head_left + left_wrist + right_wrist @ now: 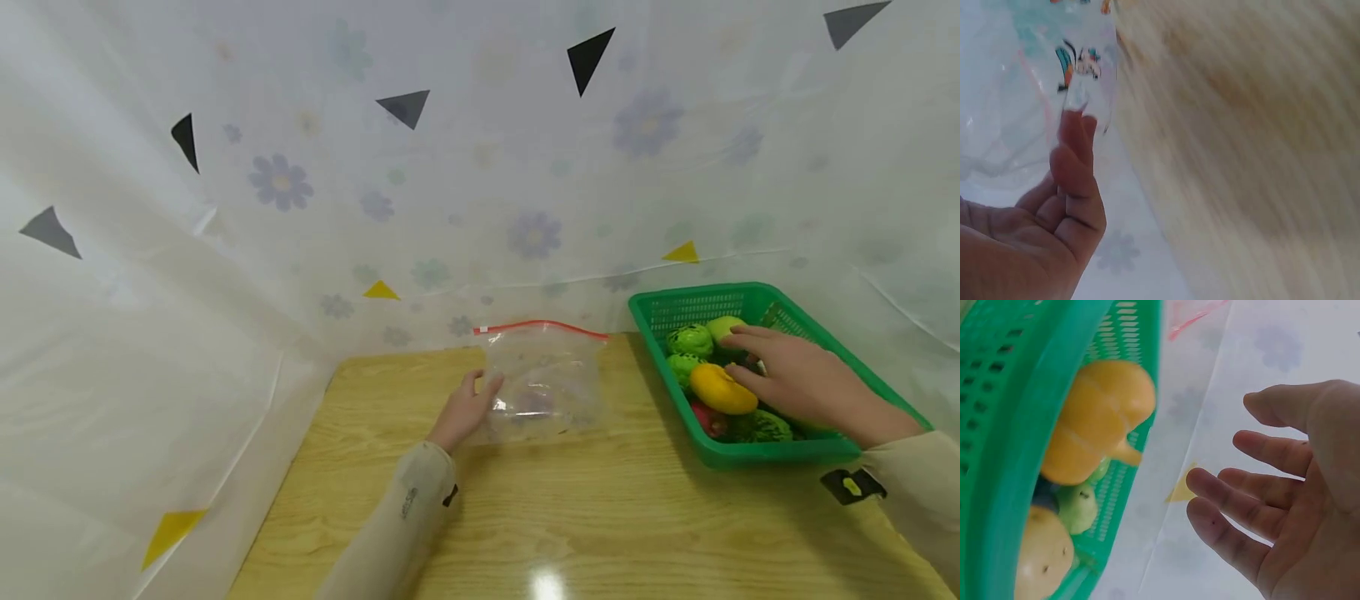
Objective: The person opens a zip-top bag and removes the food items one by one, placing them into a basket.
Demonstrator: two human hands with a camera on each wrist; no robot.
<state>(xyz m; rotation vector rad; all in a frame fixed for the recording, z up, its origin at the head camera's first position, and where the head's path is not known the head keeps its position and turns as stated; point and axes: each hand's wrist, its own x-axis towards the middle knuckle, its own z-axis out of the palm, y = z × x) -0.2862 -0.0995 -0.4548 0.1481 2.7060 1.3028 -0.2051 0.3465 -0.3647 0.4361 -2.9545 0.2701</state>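
A clear zip bag (551,383) with a red slider strip along its top stands upright on the table near the back wall. My left hand (467,408) pinches its left edge between thumb and fingers; in the left wrist view the fingertips (1075,137) are at the printed edge of the bag (1088,87). On the right, my right hand (798,375) hovers over the green basket (750,452), fingers spread and holding nothing. Below it lie a yellow pumpkin (722,389), green striped gourds (690,340) and a pale green round fruit (725,327).
A wooden table (525,517) spans the front. White plastic sheeting (480,183) with flowers and triangles hangs behind and at the sides. A red item (708,419) lies in the basket's near left corner, beside a dark striped gourd (761,427).
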